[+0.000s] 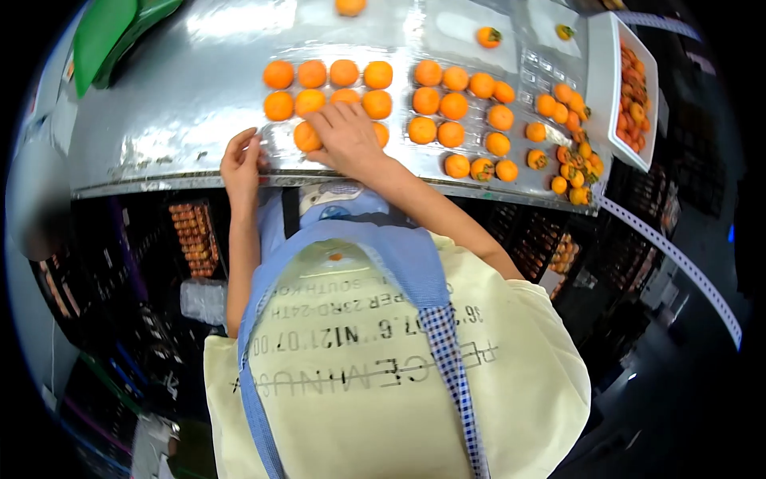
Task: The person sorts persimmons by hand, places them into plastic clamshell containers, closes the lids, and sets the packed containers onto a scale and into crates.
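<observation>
Lt. yel. tee (343,423) w/ blk print (388,367), blue apron (419,275)

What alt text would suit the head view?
A person's right hand is over orange fruit set in rows on a metal table; the left hand is near the table's front edge. A white box of fruit sits at right.

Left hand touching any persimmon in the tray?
Apart. The head view shows a visible gap between the left hand's curled fingers and the nearest persimmon.
</observation>
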The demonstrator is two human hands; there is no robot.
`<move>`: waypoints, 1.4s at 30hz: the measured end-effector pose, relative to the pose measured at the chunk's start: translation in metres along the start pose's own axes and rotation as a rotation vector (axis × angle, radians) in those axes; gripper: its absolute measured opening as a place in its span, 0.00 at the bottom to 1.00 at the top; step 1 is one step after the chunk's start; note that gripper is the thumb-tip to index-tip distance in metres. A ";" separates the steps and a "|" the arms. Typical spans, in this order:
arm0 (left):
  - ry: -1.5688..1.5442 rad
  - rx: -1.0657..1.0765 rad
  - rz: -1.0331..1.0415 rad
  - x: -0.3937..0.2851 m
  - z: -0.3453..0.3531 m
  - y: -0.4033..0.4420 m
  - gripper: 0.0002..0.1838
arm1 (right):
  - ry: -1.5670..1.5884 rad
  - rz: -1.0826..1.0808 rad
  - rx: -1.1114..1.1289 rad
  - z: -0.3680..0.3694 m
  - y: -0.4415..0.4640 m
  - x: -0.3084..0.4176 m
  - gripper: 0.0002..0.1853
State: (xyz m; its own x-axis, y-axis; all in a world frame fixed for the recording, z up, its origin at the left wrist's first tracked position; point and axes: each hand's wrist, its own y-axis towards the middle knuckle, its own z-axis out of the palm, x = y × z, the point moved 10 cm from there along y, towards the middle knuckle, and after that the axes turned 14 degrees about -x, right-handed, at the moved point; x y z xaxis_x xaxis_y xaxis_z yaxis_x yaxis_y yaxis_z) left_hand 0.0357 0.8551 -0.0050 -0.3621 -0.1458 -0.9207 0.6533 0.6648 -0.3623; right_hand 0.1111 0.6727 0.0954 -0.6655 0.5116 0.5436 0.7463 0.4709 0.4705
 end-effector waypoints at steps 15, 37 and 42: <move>0.027 -0.126 0.072 -0.020 -0.006 0.007 0.12 | -0.509 0.742 -0.264 -0.253 -0.125 -0.206 0.16; 0.064 -0.120 -0.010 -0.002 -0.012 -0.008 0.12 | 0.145 0.944 -0.340 -0.221 -0.134 -0.201 0.20; 0.163 -0.125 0.119 0.002 -0.009 0.000 0.13 | 0.652 0.805 -0.100 -0.108 -0.041 -0.112 0.21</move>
State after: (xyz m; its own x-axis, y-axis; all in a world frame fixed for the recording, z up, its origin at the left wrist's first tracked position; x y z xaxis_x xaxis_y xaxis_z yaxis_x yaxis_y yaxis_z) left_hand 0.0292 0.8616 -0.0056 -0.3968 0.0529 -0.9164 0.6142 0.7573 -0.2222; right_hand 0.1560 0.5188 0.0900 0.1453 0.1467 0.9785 0.9836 0.0855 -0.1588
